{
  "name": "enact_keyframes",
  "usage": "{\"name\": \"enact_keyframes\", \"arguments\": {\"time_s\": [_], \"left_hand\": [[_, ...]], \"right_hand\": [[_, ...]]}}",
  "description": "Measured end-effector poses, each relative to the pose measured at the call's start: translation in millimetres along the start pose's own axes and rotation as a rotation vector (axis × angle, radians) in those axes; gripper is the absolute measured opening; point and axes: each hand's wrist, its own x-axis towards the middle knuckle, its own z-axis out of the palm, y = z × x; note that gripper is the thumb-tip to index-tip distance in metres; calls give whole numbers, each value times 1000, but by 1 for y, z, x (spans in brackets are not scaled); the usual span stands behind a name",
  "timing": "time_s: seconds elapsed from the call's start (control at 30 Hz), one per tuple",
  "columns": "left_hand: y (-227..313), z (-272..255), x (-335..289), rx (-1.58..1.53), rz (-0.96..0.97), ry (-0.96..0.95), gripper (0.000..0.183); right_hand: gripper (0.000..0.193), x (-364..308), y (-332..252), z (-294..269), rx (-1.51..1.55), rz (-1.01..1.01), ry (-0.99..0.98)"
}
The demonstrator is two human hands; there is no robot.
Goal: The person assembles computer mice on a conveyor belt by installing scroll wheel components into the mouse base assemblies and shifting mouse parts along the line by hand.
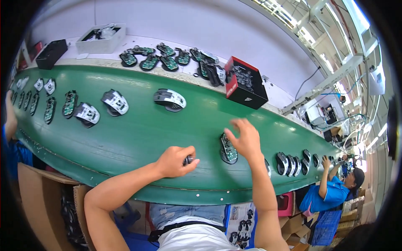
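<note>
Smooth matt green conveyor belt point(138, 134)

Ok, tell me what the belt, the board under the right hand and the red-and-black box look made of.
Belt: smooth green rubber or plastic, faint sheen.
Board under the right hand: green circuit board, small parts on it.
Box: probably printed cardboard, sharp folded edges, matte.

Few boxes around: a black box with a red side point(246, 83) sits open on the far edge of the belt, a white tray box point(101, 38) further left on the shelf, and a small black box point(51, 53) left of that. Brown cardboard cartons point(37, 201) stand near my left elbow.
</note>
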Motion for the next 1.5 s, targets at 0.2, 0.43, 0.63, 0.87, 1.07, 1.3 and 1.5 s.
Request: {"name": "enact_keyframes", "arguments": {"time_s": [0.2,0.43,0.63,0.87,1.07,1.3,1.5], "left_hand": [[2,4,7,7,13,28,20],[3,6,5,-11,18,22,22],[5,3,4,5,38,39,23],[4,4,3,-14,0,-9,21],[5,10,2,-38,2,9,24],[10,8,-1,-62,-14,-2,22],[8,6,2,-65,21,-5,22]], "right_hand": [[71,125,-69,75,246,-467,-83],[53,106,-85,117,292,-439,-255],[49,-10,-32,-7,660,-74,12],[46,-66,9,2,220,245,147],[58,-70,8,35,-86,185,67],[45,-68,10,36,26,6,66],[40,-66,4,35,-123,49,45]]}}
